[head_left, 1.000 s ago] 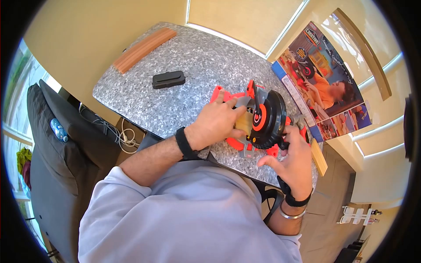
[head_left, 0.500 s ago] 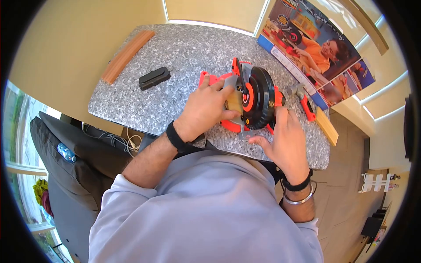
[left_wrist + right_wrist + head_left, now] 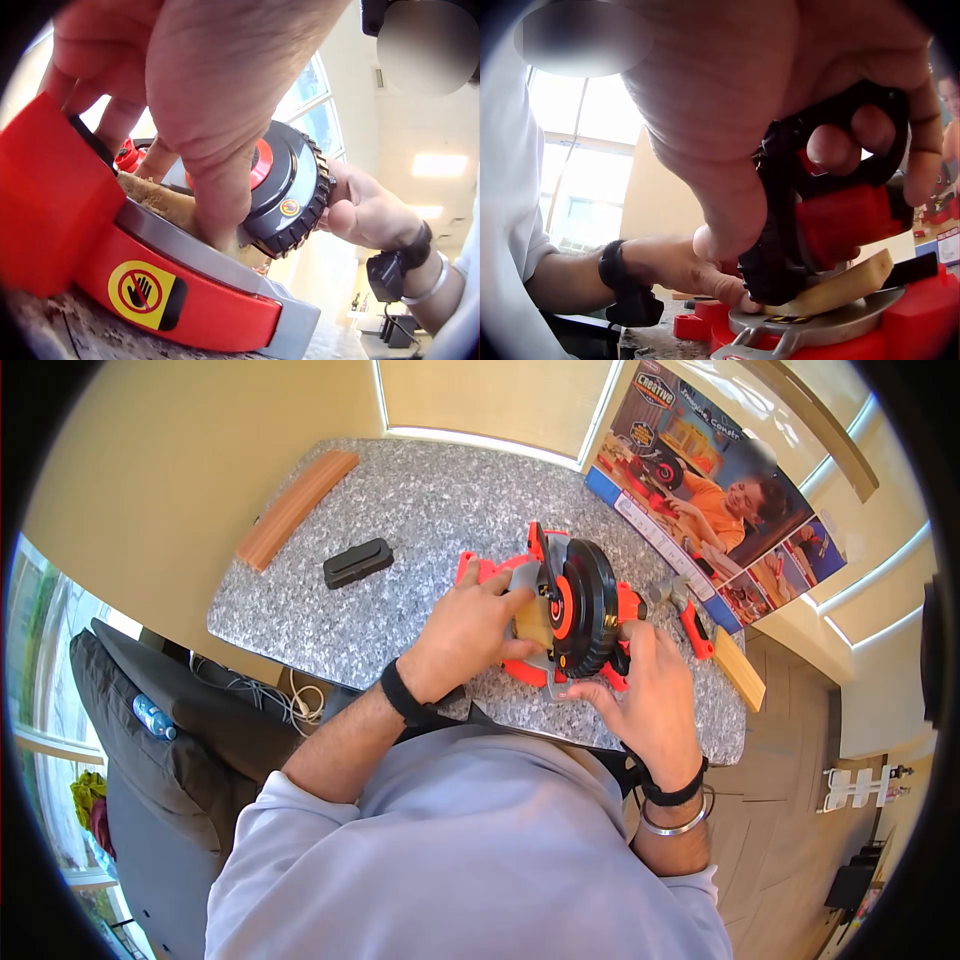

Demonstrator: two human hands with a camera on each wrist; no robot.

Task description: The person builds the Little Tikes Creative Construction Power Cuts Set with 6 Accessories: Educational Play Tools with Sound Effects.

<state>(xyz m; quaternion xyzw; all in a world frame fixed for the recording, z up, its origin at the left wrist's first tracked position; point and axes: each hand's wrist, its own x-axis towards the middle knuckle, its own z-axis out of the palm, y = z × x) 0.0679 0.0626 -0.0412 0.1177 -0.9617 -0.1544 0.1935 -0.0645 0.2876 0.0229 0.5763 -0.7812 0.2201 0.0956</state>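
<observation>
A red, black and grey toy mitre saw (image 3: 597,605) stands near the front edge of the speckled table. Its round black blade guard has a toothed rim and a red centre. Across the grey turntable (image 3: 855,319), under the saw head, lies a pale wooden piece (image 3: 847,286). My left hand (image 3: 462,625) holds this wood on the saw's base, thumb on the near side and fingers toward the red fence. Fingers of my right hand (image 3: 655,685) curl through the black loop handle (image 3: 853,101) of the saw, while the thumb sticks out beside it.
Right of the saw lie a red-handled hammer (image 3: 692,625) and a light wooden strip (image 3: 738,670). A picture box (image 3: 720,500) stands behind them. Toward the left are a black case (image 3: 358,564) and a reddish plank (image 3: 297,510). A dark sofa (image 3: 180,750) adjoins the table's left.
The head view has shifted, so the table and its things sit differently in the frame. Both hands keep their places on the saw and the wood.
</observation>
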